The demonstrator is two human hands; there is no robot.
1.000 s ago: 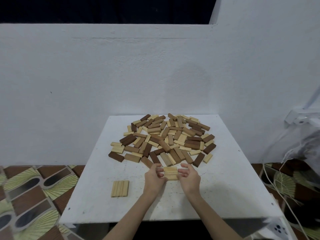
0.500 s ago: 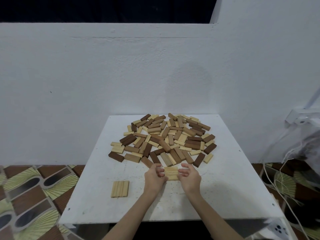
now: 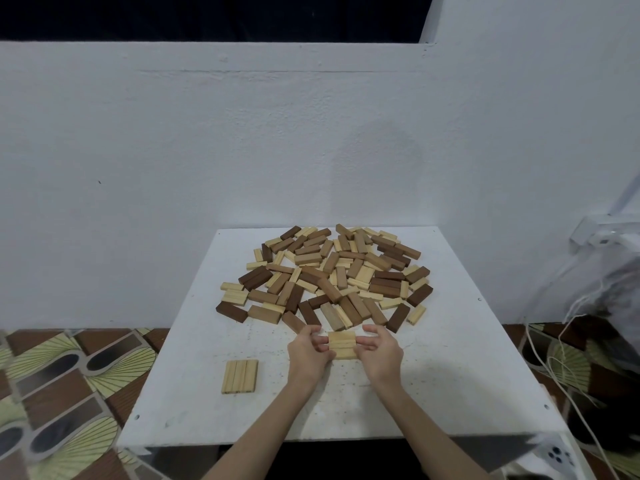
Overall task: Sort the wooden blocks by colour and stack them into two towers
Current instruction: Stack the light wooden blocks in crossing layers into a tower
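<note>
Both forearms run off the bottom edge at six o'clock. The left hand [image 3: 309,355] and right hand [image 3: 381,353] cover the ends of the pale blocks [image 3: 342,345]; their count is unclear.

White table [image 3: 450,375], mixed block pile [image 3: 332,275], row of light blocks [image 3: 240,376], front left

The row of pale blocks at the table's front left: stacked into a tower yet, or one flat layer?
One flat layer. The row of pale blocks lies side by side on the table, nothing on top.
</note>
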